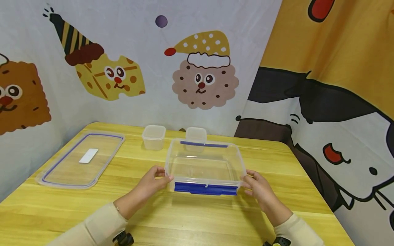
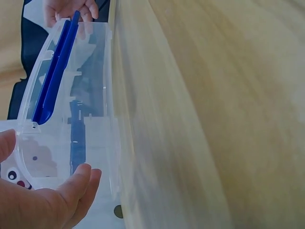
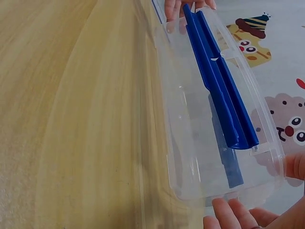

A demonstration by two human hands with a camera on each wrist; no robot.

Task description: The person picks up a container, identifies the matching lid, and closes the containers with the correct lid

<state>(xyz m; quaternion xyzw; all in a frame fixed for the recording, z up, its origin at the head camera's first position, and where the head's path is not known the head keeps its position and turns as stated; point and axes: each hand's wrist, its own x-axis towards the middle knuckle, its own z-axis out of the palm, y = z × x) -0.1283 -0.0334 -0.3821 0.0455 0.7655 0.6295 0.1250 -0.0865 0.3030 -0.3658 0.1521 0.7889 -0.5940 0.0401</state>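
A large clear plastic food container (image 1: 203, 167) with blue latch flaps is at the middle of the table, its open top facing up. My left hand (image 1: 155, 179) grips its left end, thumb at the rim and fingers against the side wall. At the opposite end, my right hand (image 1: 258, 188) holds it the same way. One blue latch (image 1: 206, 188) faces me, folded down along the front. In the left wrist view, the container's wall (image 2: 52, 148) stands close over the wood, with the left fingers (image 2: 78, 191) spread at its end.
On the left lies a clear rectangular lid (image 1: 106, 153) with a blue seal and a white label (image 1: 88, 155). Two small translucent tubs (image 1: 154, 136) stand at the back, one partly seen through the container. A printed cloth (image 1: 129, 112) hangs behind the wooden table (image 1: 197, 222).
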